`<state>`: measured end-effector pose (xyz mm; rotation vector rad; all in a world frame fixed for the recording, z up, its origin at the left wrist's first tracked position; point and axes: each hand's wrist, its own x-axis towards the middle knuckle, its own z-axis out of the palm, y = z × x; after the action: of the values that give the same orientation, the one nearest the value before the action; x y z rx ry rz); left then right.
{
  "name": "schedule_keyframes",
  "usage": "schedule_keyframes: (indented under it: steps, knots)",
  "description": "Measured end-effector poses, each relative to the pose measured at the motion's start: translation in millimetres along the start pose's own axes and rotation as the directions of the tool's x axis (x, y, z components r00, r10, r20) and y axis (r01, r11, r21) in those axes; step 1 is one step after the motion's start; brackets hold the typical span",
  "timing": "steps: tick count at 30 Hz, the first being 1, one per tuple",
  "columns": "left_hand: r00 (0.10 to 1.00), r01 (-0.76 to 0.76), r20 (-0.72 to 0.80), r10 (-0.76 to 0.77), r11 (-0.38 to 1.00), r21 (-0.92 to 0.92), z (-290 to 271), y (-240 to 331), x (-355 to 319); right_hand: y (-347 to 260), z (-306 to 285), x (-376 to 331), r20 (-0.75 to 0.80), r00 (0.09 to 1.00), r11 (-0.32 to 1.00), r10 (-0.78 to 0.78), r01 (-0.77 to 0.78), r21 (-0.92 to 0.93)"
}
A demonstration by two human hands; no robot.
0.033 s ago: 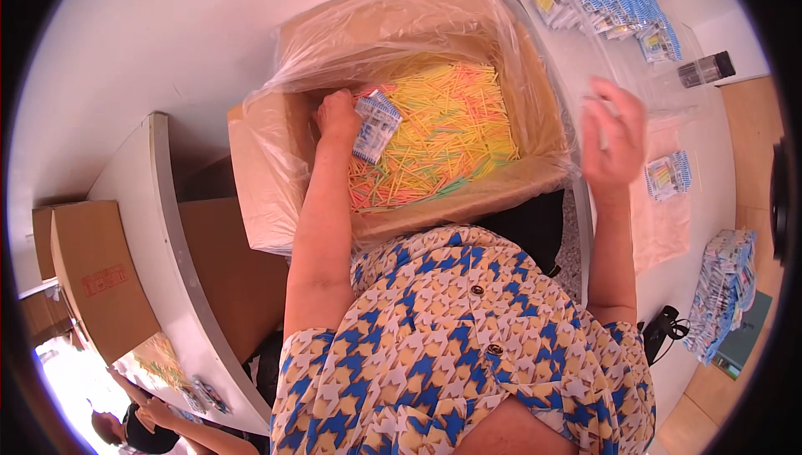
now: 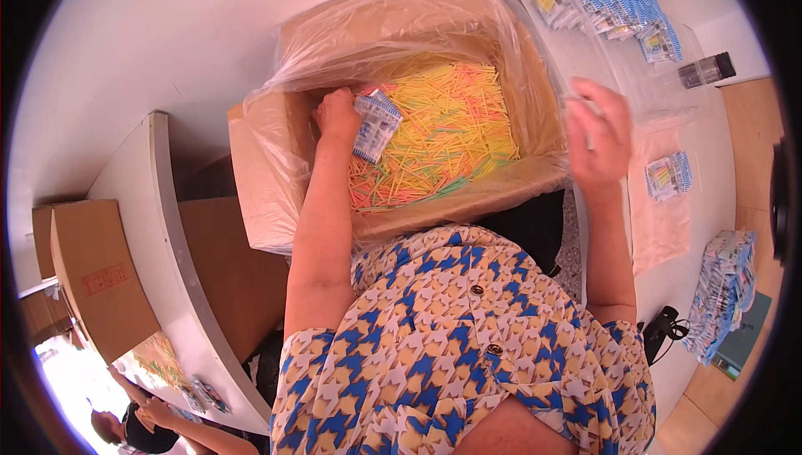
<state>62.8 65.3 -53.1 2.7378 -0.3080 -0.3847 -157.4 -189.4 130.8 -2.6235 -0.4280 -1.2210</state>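
Inside the plastic-lined cardboard box [image 2: 401,20], many thin coloured sticks [image 2: 443,129] lie in a yellow, pink and green heap. My left hand [image 2: 337,114] is closed at the heap's left side; its fingertips are hidden. Right against it, blue-and-white printed packets [image 2: 378,127] overlap on the sticks, and I cannot tell whether the fingers grip them. Above the box's right edge, my right hand [image 2: 600,133] is raised with bent fingers apart, slightly blurred and holding nothing visible.
Right of my right hand, a filled packet [image 2: 668,176] lies on a pink cloth [image 2: 660,233]. Behind are a clear bin of packets [image 2: 618,4] and a dark-capped jar [image 2: 706,70]. More packets [image 2: 723,288] are stacked at right. A co-worker's arm [image 2: 196,430] shows lower left.
My right hand has moved a little to the left, toward the box. My left hand and the packets beside it stay in place.
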Motion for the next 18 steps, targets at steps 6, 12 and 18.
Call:
schedule_keyframes:
  steps: [6, 12, 18]
  knots:
    - [0.983, -0.063, -0.164, 0.083, 0.990, 0.124, -4, 2, -11, -14, 66, -5, 0.214, 0.976, 0.946, -0.037, -0.034, 0.321]
    - [0.965, -0.242, 0.048, 0.259, 0.943, -0.227, -24, 23, -21, -9, 167, -16, 0.410, 0.896, 0.925, 0.173, -0.291, 0.246]
    - [0.913, -0.109, 0.110, 0.393, 0.494, -0.863, -29, 51, -34, 5, 164, 20, 0.671, 0.686, 0.799, 0.281, -0.554, 0.232]
